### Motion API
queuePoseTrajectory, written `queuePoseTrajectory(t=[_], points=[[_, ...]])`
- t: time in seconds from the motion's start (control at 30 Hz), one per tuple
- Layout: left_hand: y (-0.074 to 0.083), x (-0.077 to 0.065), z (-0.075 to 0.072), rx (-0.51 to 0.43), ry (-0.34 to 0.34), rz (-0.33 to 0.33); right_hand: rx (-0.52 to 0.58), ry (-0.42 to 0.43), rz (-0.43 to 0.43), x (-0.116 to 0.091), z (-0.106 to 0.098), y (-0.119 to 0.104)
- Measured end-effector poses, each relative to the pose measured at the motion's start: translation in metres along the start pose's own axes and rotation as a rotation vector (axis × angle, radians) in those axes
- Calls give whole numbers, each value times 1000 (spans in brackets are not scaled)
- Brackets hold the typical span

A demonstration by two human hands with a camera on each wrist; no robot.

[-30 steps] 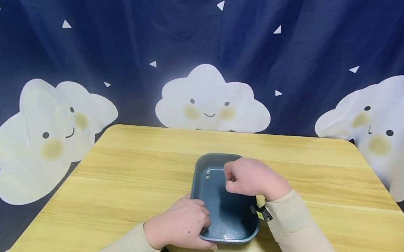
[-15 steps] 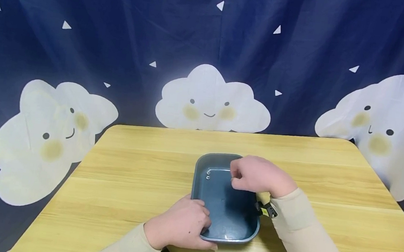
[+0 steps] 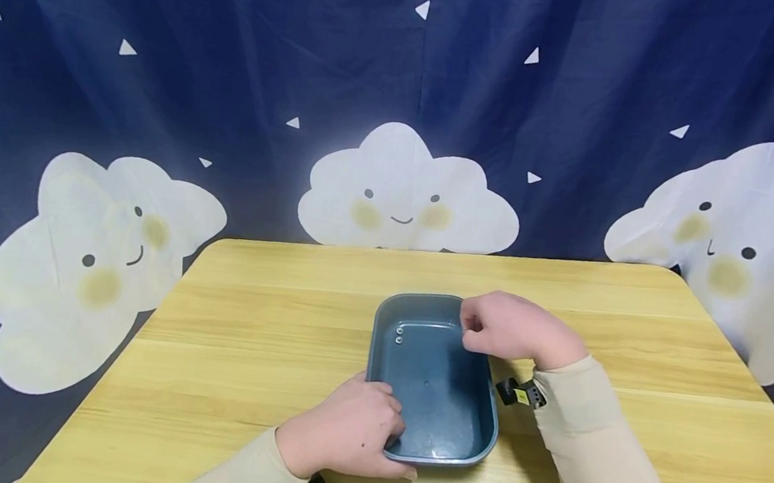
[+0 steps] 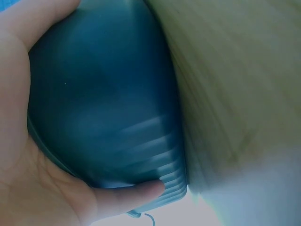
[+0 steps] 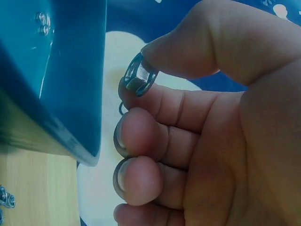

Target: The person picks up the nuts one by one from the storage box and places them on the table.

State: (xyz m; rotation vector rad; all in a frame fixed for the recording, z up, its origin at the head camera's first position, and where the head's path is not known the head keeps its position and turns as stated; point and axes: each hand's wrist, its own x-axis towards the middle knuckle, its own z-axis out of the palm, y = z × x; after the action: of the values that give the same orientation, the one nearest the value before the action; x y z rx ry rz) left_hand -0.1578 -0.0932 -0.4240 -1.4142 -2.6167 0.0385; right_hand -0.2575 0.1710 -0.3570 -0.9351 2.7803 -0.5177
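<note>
A dark blue-green rectangular tray [image 3: 425, 409] rests on the table. My left hand [image 3: 342, 429] grips its near left corner, fingers over the rim inside; the left wrist view shows the thumb against the tray's outer wall [image 4: 108, 84]. Over the far right rim is my right hand [image 3: 516, 328], curled, its thumb and index finger pinching a small shiny metal nut [image 5: 143, 75] visible only in the right wrist view. Two small metal pieces that look like nuts [image 3: 399, 335] lie inside the tray near its far left corner.
In the right wrist view, several shiny metal pieces [image 5: 6, 198] lie on the wood beside the tray. The wooden table [image 3: 242, 321] ends at a dark blue curtain [image 3: 274, 37] with white clouds. Black straps [image 3: 520, 393] circle the wrists.
My right hand has moved right and away from me, from above the tray's middle to its far right rim. The left hand and the tray have stayed put.
</note>
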Motion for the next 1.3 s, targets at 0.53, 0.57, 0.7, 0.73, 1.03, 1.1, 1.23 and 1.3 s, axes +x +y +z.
queuePoseTrajectory(t=[0.53, 0.57, 0.7, 0.73, 1.03, 1.1, 1.23, 1.3], points=[[-1, 0, 1, -19, -8, 2, 50, 6, 23, 1, 1, 25], [-1, 0, 1, -17, -7, 2, 56, 9, 28, 0, 0, 27], [-1, 0, 1, -14, -8, 0, 70, 13, 63, -2, -1, 35], [-1, 0, 1, -13, -10, -1, 70, 13, 70, -3, -1, 37], [-1, 0, 2, -8, -6, -3, 58, -25, 165, -9, -4, 52], [-1, 0, 2, -8, -4, -2, 57, -33, 177, -9, -3, 55], [-1, 0, 0, -10, -9, 1, 63, -65, 184, -6, 2, 60], [0, 0, -1, -10, -12, 3, 58, -82, 183, -4, 5, 62]])
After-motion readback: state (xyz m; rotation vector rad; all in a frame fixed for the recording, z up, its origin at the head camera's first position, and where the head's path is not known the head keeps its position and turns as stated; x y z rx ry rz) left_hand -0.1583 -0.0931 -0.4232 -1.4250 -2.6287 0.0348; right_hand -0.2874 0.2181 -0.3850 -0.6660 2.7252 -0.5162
